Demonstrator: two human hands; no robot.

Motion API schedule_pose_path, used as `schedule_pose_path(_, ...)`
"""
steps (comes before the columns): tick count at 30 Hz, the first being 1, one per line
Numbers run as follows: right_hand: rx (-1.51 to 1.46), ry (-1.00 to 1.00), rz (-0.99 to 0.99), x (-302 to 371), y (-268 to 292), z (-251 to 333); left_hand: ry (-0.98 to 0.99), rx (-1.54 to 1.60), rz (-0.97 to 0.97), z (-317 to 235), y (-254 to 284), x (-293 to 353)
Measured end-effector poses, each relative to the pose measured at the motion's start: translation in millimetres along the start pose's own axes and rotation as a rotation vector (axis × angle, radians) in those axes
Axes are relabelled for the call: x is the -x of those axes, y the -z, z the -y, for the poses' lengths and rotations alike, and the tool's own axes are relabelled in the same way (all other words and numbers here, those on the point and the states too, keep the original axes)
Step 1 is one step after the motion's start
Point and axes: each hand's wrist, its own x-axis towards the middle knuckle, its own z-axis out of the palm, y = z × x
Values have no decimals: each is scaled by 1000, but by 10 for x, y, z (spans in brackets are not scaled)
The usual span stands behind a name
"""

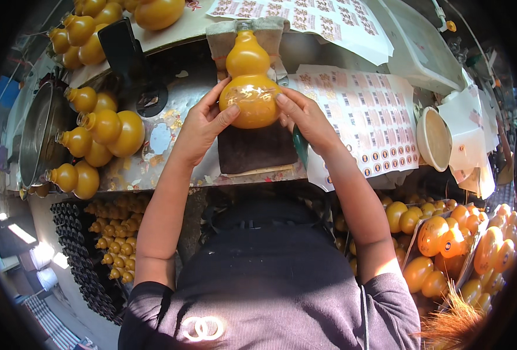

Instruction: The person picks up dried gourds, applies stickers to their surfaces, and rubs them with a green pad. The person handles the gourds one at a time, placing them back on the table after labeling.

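Apparently the step in hand is smoothing gold lettering (249, 91) on the amber gourd bottle (248, 79), which is at the middle of the worktop (182, 108), neck toward the pale cloth (220, 39); the left hand (204, 122) and right hand (311, 119), 1 per side, are partly curled, holding its lower bulb between them. The next move probably calls for even thumb pressure and a steady bottle. Glare breaks up that lettering (I cannot read it), while the sheet (381, 125) on the right carries rows of small printed labels (360, 99) and round dark emblems (376, 156).
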Motion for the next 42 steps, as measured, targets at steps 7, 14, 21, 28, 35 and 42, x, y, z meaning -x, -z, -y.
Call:
schedule_pose_path(7,-11,-3,16,14,25,-22,12,-13,-8,-70,-71,9)
schedule_pose_path(14,130,27,-19,-11,-8,-110,-6,-43,7,-69,-49,2)
schedule_pose_path(21,40,-4,-50,-22,-16,-118,9,-50,64,-72,29,-21)
schedule_pose_path(28,50,-12,-22,16,-2,-58,2,-43,75,-86,7,-4)
schedule_pose_path(35,78,17,-49,-10,5,-140,-23,-50,88,-44,29,-5)
schedule_pose_path(42,53,1,-40,10,-14,-112,-25,-46,90,-47,26,-5)
